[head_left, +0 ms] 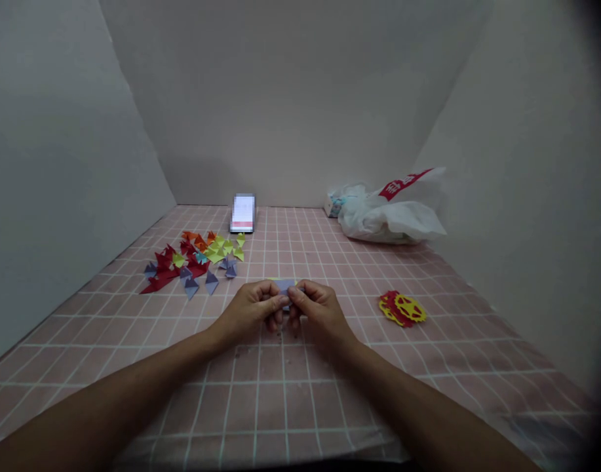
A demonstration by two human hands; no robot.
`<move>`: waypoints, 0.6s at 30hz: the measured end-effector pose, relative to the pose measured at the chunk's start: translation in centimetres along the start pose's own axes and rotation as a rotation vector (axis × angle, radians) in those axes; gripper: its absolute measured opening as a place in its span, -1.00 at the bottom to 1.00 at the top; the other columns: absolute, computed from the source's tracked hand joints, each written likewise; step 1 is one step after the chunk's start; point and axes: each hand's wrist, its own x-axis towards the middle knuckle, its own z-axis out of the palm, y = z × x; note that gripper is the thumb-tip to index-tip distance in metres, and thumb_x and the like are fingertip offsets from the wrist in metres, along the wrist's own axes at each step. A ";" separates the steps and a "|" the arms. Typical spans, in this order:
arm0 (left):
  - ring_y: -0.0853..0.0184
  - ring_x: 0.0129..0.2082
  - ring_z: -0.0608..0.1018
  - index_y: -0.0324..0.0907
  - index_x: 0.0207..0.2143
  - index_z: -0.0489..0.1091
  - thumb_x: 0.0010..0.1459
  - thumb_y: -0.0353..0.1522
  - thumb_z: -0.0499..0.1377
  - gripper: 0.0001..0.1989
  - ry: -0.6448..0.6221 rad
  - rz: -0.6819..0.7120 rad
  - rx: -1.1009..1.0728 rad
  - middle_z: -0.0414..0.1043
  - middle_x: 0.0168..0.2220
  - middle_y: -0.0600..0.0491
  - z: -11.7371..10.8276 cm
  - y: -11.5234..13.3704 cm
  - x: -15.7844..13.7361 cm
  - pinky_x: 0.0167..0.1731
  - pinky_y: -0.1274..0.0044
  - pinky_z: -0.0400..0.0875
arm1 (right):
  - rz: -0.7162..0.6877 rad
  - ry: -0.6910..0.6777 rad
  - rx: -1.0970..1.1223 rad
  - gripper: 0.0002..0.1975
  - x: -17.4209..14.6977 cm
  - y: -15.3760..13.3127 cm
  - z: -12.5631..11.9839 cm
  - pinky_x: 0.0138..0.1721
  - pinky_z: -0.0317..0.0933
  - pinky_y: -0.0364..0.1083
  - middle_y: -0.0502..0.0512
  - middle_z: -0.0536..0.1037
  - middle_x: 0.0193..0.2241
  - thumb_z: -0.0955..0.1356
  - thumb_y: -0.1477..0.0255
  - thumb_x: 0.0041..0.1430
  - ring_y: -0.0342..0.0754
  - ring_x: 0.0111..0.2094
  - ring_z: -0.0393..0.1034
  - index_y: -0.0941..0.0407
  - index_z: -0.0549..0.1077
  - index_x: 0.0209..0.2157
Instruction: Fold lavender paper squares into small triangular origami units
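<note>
Between my two hands is a small piece of purple paper (284, 284), pinched at both sides above the middle of the table. My left hand (258, 303) is closed on its left edge, thumb on top. Closed on the right edge is my right hand (316, 303), its thumb close to the left thumb. My fingers hide most of the paper, so its folds cannot be made out. A yellowish edge shows just behind it. To the left lies a spread of folded paper pieces (212, 283) in purple, red, orange, yellow and blue.
A phone (243, 213) with a lit, blurred screen stands behind the folded pieces. Red and yellow gear-shaped cutouts (402, 309) lie stacked at right. A white plastic bag (393, 213) and a tissue pack (334, 204) sit at the back right. Pale walls enclose the checked tablecloth (251, 406).
</note>
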 end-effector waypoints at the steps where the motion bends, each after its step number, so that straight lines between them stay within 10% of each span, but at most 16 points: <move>1: 0.46 -0.67 0.41 -0.19 -0.47 0.28 0.12 -0.14 0.24 -0.67 -0.001 -0.008 -0.012 0.38 -0.63 0.16 0.1 0.1 -0.1 -0.60 0.61 0.32 | 0.005 -0.014 0.014 -0.66 0.0 0.0 0.0 -0.67 0.16 -0.18 -0.06 0.41 -0.67 0.38 0.18 0.19 -0.17 -0.69 0.28 0.13 0.42 -0.52; 18: 0.46 -0.65 0.40 -0.19 -0.46 0.31 0.15 -0.15 0.20 -0.69 0.078 0.045 0.104 0.37 -0.61 0.16 -0.3 0.6 -0.1 -0.59 0.61 0.29 | -0.023 0.051 0.028 -0.54 0.3 -0.1 -0.2 -0.65 0.20 -0.18 -0.05 0.41 -0.69 0.32 0.04 0.23 -0.18 -0.71 0.30 0.13 0.39 -0.54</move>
